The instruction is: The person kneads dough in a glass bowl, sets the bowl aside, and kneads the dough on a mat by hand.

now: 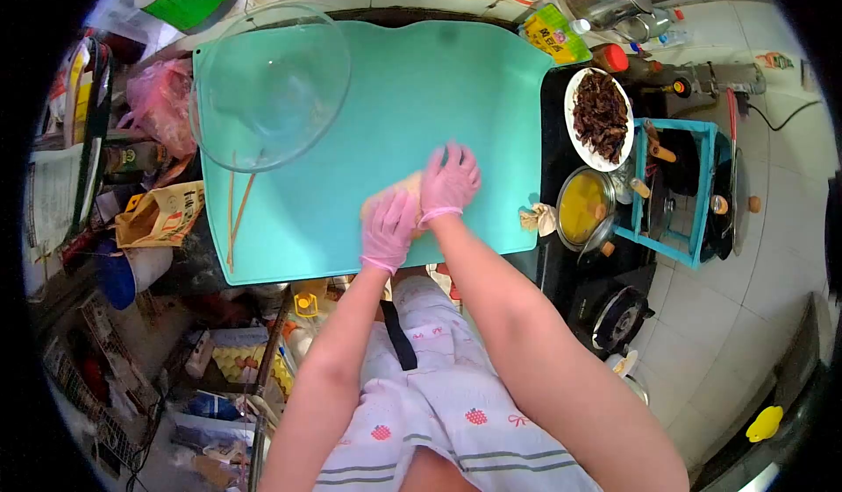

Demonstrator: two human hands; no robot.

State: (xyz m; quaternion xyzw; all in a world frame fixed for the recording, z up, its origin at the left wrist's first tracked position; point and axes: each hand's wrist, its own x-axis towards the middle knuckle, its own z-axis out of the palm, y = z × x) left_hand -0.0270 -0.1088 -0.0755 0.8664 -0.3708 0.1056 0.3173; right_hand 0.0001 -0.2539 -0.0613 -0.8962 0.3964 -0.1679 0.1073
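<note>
A pale lump that looks like dough (409, 183) lies on a turquoise mat (421, 80), mostly covered by my two pink-gloved hands. My left hand (390, 227) rests over its near left part, the fingers close together and curved over it. Against its right side presses my right hand (451, 181), fingers stretched out and a little apart, pointing away from me. Up and to the left on the mat stands a large clear glass bowl (272, 89). A pair of thin wooden chopsticks (235, 211) lies below the bowl.
Right of the mat are a white plate of dark brown food (601, 117), a glass-lidded bowl of yellow liquid (583, 210), a blue rack (675, 246) and a gas burner (620, 318). Bottles and tubs line the back edge. Paper and plastic bags (162, 216) crowd the left.
</note>
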